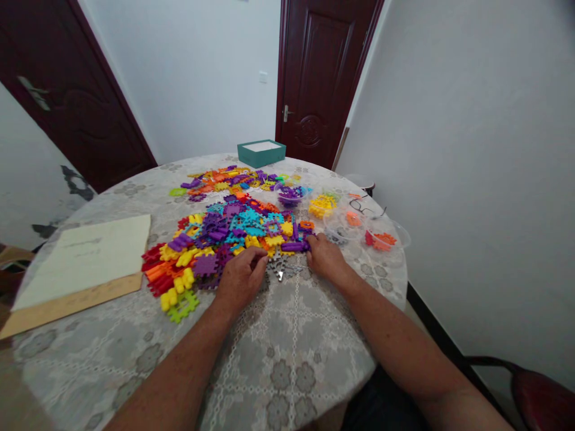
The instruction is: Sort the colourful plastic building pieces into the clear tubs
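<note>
A heap of colourful plastic interlocking building pieces [249, 222] spreads over the round table. My left hand [242, 276] rests at the heap's near edge, fingers loosely bent and thumb apart, with nothing seen between them. Just right of it lie grey notched pieces [279, 263], one with a shiny spot. My right hand [324, 254] is at the right edge of the heap, its fingertips closed on a purple building piece [309, 240] that they partly hide. Next to that is a purple tube-shaped piece [293, 246]. Yellow and light green pieces [183, 306] lie left of my left hand.
Clear plastic tubs hold yellow pieces [322, 206], purple pieces [290, 196] and orange pieces [383, 241] on the right. Eyeglasses [366, 208] lie behind them. A green box [262, 155] stands at the back. A pale board [85, 257] lies left. A chair [543, 395] is at lower right.
</note>
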The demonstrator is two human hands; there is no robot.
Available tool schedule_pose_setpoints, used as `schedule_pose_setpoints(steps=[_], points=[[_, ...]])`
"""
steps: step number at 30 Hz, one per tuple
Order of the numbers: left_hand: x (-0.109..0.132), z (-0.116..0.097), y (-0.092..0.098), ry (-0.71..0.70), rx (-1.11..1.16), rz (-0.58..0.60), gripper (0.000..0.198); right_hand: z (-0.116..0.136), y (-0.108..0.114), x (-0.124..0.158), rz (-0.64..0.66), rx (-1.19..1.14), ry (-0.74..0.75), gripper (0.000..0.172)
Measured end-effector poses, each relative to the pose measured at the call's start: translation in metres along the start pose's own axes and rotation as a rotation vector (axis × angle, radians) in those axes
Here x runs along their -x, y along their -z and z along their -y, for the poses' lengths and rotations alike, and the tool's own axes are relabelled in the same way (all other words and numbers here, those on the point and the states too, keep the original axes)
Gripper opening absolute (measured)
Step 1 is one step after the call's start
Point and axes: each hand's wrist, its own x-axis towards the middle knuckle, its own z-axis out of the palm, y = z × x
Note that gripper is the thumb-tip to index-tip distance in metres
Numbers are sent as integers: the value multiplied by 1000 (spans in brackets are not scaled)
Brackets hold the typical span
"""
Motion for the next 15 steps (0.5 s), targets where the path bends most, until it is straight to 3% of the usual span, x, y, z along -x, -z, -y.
schedule_pose_setpoints(steps=[4, 9, 15], points=[[1, 3, -2, -35, -12, 13, 22, -2, 0, -4, -21, -40, -13, 28], [2, 3, -4, -63, -8, 39, 20, 0, -5, -8, -198, -208, 64, 32], [2, 0, -3, -60, -10, 49, 21, 6, -20, -7, -131, -272, 252, 44]])
